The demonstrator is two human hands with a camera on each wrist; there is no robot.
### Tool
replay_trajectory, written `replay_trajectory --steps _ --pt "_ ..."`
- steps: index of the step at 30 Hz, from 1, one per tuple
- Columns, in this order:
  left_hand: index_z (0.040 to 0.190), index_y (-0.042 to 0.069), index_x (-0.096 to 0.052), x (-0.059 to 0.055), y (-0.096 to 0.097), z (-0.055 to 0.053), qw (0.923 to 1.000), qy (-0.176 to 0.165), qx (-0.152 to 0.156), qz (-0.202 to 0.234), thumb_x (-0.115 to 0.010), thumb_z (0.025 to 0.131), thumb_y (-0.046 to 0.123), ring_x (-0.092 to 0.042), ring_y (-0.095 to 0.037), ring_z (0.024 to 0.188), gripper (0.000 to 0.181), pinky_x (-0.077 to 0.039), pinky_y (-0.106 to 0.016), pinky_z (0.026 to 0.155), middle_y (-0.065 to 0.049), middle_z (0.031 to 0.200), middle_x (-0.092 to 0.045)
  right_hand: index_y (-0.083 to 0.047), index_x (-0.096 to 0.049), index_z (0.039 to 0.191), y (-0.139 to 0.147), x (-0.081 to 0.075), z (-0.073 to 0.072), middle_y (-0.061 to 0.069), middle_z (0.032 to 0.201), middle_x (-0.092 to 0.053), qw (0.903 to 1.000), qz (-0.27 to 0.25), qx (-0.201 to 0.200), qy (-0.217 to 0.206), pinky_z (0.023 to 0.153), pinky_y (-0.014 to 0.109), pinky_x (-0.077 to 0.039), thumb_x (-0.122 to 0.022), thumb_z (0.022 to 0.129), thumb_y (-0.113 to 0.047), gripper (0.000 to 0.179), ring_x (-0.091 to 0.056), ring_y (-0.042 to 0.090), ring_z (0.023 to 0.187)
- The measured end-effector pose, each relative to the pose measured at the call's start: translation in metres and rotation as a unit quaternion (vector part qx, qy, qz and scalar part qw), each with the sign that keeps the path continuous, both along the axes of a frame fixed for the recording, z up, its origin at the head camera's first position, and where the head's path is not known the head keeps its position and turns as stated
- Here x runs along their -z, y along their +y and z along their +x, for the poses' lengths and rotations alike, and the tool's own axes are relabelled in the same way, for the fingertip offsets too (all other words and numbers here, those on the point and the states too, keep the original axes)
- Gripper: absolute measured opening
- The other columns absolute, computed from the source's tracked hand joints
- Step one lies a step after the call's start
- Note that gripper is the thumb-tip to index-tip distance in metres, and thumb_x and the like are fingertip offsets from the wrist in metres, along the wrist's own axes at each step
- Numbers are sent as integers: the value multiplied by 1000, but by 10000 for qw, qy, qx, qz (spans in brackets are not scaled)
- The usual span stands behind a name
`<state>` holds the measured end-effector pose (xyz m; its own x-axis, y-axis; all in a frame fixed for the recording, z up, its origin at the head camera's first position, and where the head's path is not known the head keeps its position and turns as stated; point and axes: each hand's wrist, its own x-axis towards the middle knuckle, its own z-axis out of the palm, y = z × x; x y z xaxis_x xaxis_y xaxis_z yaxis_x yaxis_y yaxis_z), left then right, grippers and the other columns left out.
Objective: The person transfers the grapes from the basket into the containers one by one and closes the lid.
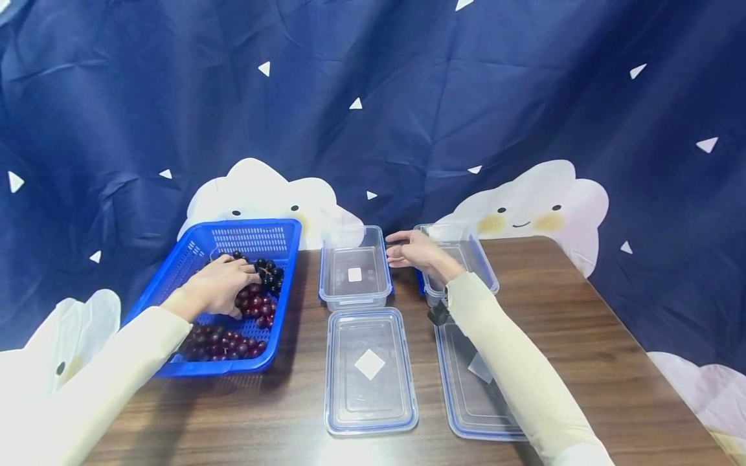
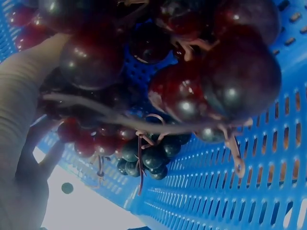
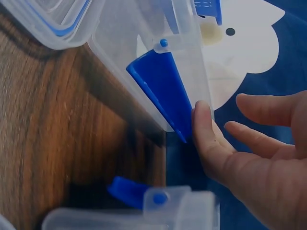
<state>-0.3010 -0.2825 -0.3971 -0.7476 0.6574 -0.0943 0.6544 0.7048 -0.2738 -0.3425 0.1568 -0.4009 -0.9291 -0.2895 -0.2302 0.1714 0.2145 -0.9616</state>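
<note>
A brown wood-grained table (image 1: 553, 291) is supporting a blue rectangular slotted plastic basket (image 1: 215, 368) at left, a clear rectangular plastic container (image 1: 358, 255) and a second such container (image 1: 466, 249) at the far side, while a clear blue-edged plastic lid (image 1: 371, 398) and a matching lid (image 1: 472, 404) are lying nearer.

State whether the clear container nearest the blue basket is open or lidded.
Open: the clear container has an uncovered top, and a lid lies on the table in front of it.
</note>
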Motion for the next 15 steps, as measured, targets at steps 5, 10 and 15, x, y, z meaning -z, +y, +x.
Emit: replay_trajectory --steps 5,10,15 --pt "125 13 -73 0 -1 -2 9988 249 212 -367 -102 56 40 -67 -34 121 79 -50 -55 104 -13 128 -74 7 -44 153 -3 6 -5 23 115 -68 10000 16 52 -23 106 46 -57 -56 97 12 58 -72 22 96" --pt "124 14 -72 3 -2 -3 9968 386 391 -580 -101 60 38 -70 -30 116 74 -52 -52 101 -10 124 -76 2 -47 153 -6 11 -6 30 130 -67 9997 152 175 -125 103 45 -60 -61 97 5 58 -71 17 90" --pt "124 13 -72 5 -5 -4 9965 482 440 -524 -100 63 36 -70 -31 116 71 -52 -53 104 -9 124 -76 1 -47 152 -9 13 -5 23 121 -70 9991 275 244 -211 98 42 -63 -64 95 5 59 -68 15 86"
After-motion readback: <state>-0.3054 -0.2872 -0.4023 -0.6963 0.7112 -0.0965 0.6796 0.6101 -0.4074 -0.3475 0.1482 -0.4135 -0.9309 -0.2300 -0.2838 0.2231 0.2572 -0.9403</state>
